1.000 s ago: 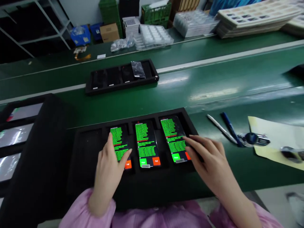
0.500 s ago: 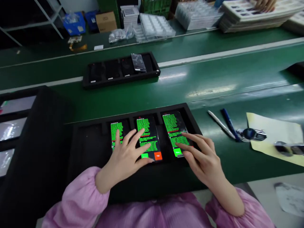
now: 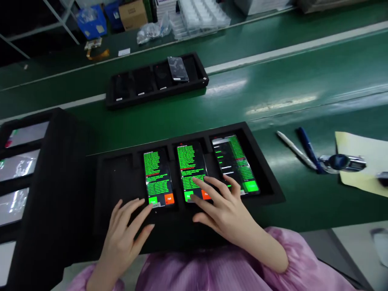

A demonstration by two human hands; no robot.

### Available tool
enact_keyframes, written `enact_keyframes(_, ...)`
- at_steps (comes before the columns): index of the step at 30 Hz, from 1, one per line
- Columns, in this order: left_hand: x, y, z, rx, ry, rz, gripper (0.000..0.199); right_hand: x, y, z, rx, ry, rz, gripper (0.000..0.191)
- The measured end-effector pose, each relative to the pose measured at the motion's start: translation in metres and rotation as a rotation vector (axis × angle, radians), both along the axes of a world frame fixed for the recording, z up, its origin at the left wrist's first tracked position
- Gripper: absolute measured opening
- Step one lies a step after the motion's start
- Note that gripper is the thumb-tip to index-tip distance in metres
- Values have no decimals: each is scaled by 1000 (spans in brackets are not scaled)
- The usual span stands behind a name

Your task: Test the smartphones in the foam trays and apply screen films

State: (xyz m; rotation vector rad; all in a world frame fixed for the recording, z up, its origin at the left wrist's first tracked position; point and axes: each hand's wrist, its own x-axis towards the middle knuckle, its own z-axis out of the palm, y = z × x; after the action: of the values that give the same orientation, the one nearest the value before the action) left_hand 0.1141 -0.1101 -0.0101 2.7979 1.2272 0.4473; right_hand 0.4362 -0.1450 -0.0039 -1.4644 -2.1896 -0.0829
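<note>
A black foam tray point(image 3: 274, 190) lies before me, with three lit phones in its slots. The left phone point(image 3: 159, 173) and the middle phone point(image 3: 188, 159) show green test text with green and red buttons at the bottom. On the right phone point(image 3: 232, 161) the screen content stands shifted sideways, its green button at the lower right. My left hand point(image 3: 124, 236) is open, a fingertip at the left phone's green button. My right hand point(image 3: 227, 212) spreads open over the middle phone's lower part, a finger at its green button; both hands hold nothing.
Beyond, a second black tray point(image 3: 157, 93) carries dark phones, one lying on top point(image 3: 178, 68). Stacked foam trays point(image 3: 65, 161) with phones rise at left. To the right are a white pen point(image 3: 295, 149), a blue pen point(image 3: 309, 149), a metal-cased object point(image 3: 342, 162) and yellowish paper point(image 3: 363, 149).
My left hand has moved left and down, off the middle phone. My right hand has shifted left from the right phone to the middle one. The right phone's screen content has changed.
</note>
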Motion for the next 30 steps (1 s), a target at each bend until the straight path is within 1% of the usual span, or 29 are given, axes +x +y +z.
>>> enact_keyframes(2, -1, -3, -6, 51, 103, 17, 49, 4, -5, 4, 1, 62, -28, 40)
enact_keyframes(3, -2, -3, -8, 75, 123, 42, 50, 8, -10, 6, -3, 87, -72, 36)
enact_keyframes(5, -7, 1, -7, 92, 83, 109, 57, 16, -23, 10, -40, 74, -223, 32)
enact_keyframes(7, -12, 8, -2, 76, 21, 144, 63, 20, -38, 10, -106, -28, -393, 39)
enact_keyframes(8, -13, 13, 0, 59, 11, 125, 64, 18, -44, 10, -142, -91, -451, 42)
enact_keyframes(9, -13, 18, 2, 37, 19, 78, 64, 15, -49, 8, -173, -146, -482, 45)
enact_keyframes(11, -8, 27, 5, 5, 71, -38, 60, 7, -53, 4, -211, -194, -499, 48)
enact_keyframes(12, -4, 33, 5, -3, 102, -69, 56, 2, -51, 2, -223, -195, -496, 49)
enact_keyframes(13, 2, 39, 4, -9, 130, -72, 51, -2, -46, 0, -232, -186, -495, 50)
enact_keyframes(14, 9, 46, 4, -16, 152, -48, 47, -6, -38, -2, -239, -175, -500, 51)
enact_keyframes(16, 25, 61, 3, -34, 177, 46, 44, -9, -15, -5, -253, -164, -527, 51)
enact_keyframes(19, 47, 86, 5, -68, 165, 168, 45, -8, 24, -7, -272, -158, -568, 48)
enact_keyframes(21, 56, 98, 9, -87, 150, 205, 47, -2, 42, -6, -284, -148, -572, 47)
enact_keyframes(22, 59, 101, 11, -95, 141, 214, 49, 3, 46, -2, -289, -139, -560, 46)
enact_keyframes(24, 57, 99, 16, -91, 107, 237, 51, 19, 44, 9, -279, -75, -484, 45)
enact_keyframes(25, 52, 94, 19, -73, 74, 251, 52, 29, 38, 17, -253, -4, -428, 46)
enact_keyframes(27, 37, 76, 23, -18, -23, 278, 52, 53, 22, 33, -153, 210, -353, 47)
enact_keyframes(29, 19, 53, 22, 24, -123, 289, 49, 75, 4, 41, -10, 405, -373, 43)
enact_keyframes(30, 11, 42, 20, 33, -152, 296, 47, 83, -3, 40, 39, 453, -382, 39)
